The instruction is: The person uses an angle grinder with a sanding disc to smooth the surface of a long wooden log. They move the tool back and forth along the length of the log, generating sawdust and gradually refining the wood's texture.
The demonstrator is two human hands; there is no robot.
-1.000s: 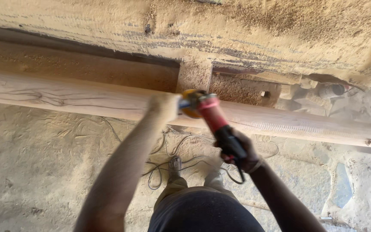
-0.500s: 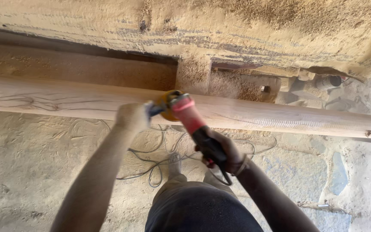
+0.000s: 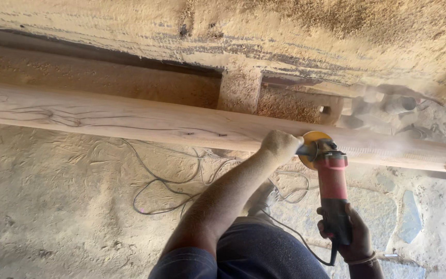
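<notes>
**Grinder has run rightward along the beam**

Grinder, red-bodied with a yellow disc, now sits at about 3 o'clock from the middle of the view, its disc touching the near edge of the long pale wooden beam that crosses the picture from 9 o'clock to 3 o'clock. A second ago the tool was near the centre of the beam, and half a second ago a little further left; it has since travelled well to the right, so a fresh stretch of wood is under the disc and a haze of dust hangs over the beam at that end.

The left hand is closed in a fist around the side handle just beside the disc. The right hand is wrapped shut around the rear grip at 5 o'clock, with the cord trailing below it.

A thin cable loops over the sawdust-covered floor at 7 o'clock. Above the beam, at 12 o'clock, a heavy dust-caked slab spans the view.
</notes>
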